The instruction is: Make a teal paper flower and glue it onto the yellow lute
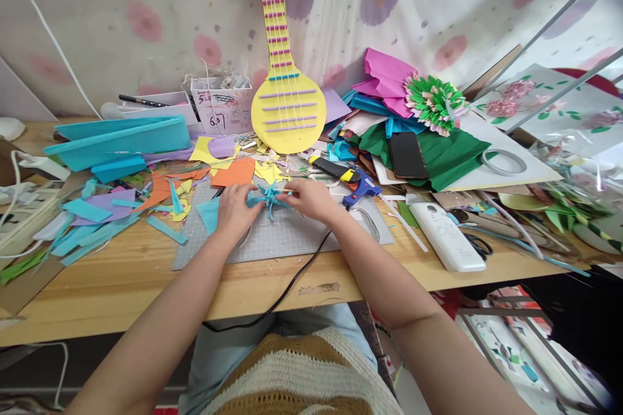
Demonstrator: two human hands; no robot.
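My left hand (237,209) and my right hand (310,198) meet over a grey cutting mat (272,240) on the wooden table (146,272). Between them sits a small blue spiky paper piece (270,196). Both hands pinch it, the left from its left side, the right from its right side. A blue paper scrap (209,214) lies just left of my left hand.
A blue glue gun (363,188) with a black cord (292,285) lies right of my hands. A yellow paper guitar (287,97) leans on the wall. A white remote (446,235), black phone (407,155), tape ring (503,161), paper flower (433,102) and paper scraps crowd the table.
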